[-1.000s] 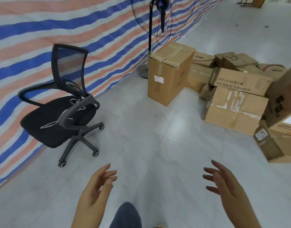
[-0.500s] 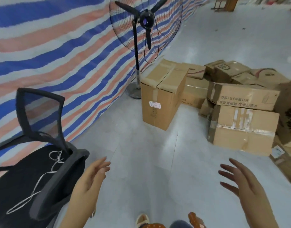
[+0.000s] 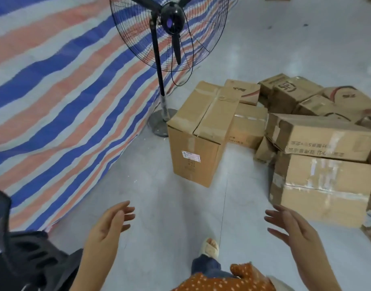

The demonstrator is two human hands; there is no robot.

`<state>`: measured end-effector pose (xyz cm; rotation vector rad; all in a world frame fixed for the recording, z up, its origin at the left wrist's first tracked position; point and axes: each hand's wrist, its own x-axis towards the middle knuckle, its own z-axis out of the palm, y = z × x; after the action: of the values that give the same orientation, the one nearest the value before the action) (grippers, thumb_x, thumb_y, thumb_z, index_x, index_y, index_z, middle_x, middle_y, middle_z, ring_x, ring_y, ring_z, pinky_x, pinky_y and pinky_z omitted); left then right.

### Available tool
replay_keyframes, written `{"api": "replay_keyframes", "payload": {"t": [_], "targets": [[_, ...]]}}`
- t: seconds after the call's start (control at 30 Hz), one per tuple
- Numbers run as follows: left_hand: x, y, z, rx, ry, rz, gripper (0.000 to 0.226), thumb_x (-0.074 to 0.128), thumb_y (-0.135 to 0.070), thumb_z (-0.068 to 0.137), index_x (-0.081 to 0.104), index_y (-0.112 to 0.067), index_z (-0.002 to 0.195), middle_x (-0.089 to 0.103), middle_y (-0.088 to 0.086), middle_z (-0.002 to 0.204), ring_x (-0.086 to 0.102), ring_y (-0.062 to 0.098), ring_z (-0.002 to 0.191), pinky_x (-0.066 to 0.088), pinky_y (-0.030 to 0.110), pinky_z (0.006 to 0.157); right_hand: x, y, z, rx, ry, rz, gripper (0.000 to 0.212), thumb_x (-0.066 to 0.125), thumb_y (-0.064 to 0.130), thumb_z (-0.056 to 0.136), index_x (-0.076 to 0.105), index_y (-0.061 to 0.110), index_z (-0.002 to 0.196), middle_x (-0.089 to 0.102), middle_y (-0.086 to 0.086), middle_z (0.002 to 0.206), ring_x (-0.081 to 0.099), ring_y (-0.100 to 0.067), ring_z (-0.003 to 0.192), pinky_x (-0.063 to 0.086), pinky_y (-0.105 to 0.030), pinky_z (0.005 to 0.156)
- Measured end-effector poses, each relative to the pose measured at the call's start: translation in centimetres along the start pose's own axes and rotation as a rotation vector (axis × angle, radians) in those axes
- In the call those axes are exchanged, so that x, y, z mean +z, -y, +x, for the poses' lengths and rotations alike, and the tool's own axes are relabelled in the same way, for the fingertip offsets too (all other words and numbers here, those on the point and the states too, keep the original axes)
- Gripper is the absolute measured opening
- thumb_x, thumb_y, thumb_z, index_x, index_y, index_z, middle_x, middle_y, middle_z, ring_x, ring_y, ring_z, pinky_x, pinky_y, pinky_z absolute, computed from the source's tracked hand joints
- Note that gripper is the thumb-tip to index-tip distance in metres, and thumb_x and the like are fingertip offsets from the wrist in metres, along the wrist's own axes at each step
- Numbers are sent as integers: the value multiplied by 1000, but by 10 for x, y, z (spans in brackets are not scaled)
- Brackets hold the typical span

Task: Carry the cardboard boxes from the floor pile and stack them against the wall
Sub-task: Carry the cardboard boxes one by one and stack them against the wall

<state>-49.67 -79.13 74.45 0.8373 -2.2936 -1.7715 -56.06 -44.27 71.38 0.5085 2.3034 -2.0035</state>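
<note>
A tall cardboard box with a white label stands upright on the grey floor ahead of me. To its right lies a pile of several cardboard boxes: a taped one in front, a long one on top of it, smaller ones behind. My left hand and my right hand are both held out in front of me, fingers straight and spread, palms facing each other, holding nothing. Both hands are well short of the boxes.
A striped blue, orange and white tarp wall runs along the left. A black pedestal fan stands against it, its base just left of the tall box. A black office chair is at my lower left. My foot steps forward.
I have walked forward: the boxes and the fan are closer and larger, and the chair has slid to the lower left corner. Both hands stay raised and empty.
</note>
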Motion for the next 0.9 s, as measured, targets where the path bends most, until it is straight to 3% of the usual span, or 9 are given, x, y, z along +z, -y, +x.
{"api": "replay_keyframes", "payload": {"t": [0.17,0.27,0.37,0.43,0.63,0.7,0.77,0.83,0.9], "targets": [[36,-47,104,-26,-43,4,21,38,-29,96,56,-27,106,63,-3,107,61,22,100,49,43,94,34,51,118,-60,44,-35,27,40,18,101,66,26,101,74,1,95,70,-11,87,58,-26,73],[53,-64,162,-23,-51,15,22,41,-27,95,55,-22,110,61,2,111,62,26,101,49,47,95,54,66,175,-49,55,-69,25,41,19,101,66,27,101,73,2,96,69,-9,87,58,-21,70],[66,-69,233,-45,-17,57,20,42,-26,96,56,-22,110,62,3,112,62,27,101,50,48,95,80,63,229,-12,44,-97,24,43,19,100,66,26,100,73,-1,95,70,-9,86,58,-26,71],[78,-62,290,-76,49,84,20,42,-24,98,57,-21,111,63,4,112,62,27,102,50,47,95,104,54,267,47,40,-131,23,43,21,100,65,26,99,72,-1,97,69,-12,88,58,-33,71],[137,-32,467,-180,291,186,18,44,-24,100,58,-24,111,64,-4,105,62,19,103,50,26,81,180,6,372,323,-79,-170,21,44,30,100,61,22,108,67,0,106,63,-11,95,51,-30,77],[166,-16,525,-212,321,240,22,45,-24,100,56,-23,119,62,4,118,59,21,108,49,33,90,202,-13,409,391,-139,-205,19,44,30,99,57,22,110,62,-2,114,59,-13,99,49,-38,89],[195,0,575,-277,299,287,39,46,-29,99,45,-19,136,51,5,136,51,23,120,40,33,100,223,-33,441,481,-174,-238,33,43,34,98,53,18,125,53,5,119,52,-20,111,41,-38,97],[221,21,609,-381,329,273,51,47,-35,98,35,-18,145,41,2,145,43,21,129,33,30,105,242,-53,464,568,-167,-227,46,43,46,93,48,20,131,46,7,116,48,-20,113,37,-33,93],[241,43,624,-493,403,219,45,45,-40,98,44,-20,138,48,0,140,48,17,122,38,32,105,257,-71,476,636,-155,-213,49,40,49,93,47,21,132,47,6,115,46,-17,106,36,-32,88]]}}
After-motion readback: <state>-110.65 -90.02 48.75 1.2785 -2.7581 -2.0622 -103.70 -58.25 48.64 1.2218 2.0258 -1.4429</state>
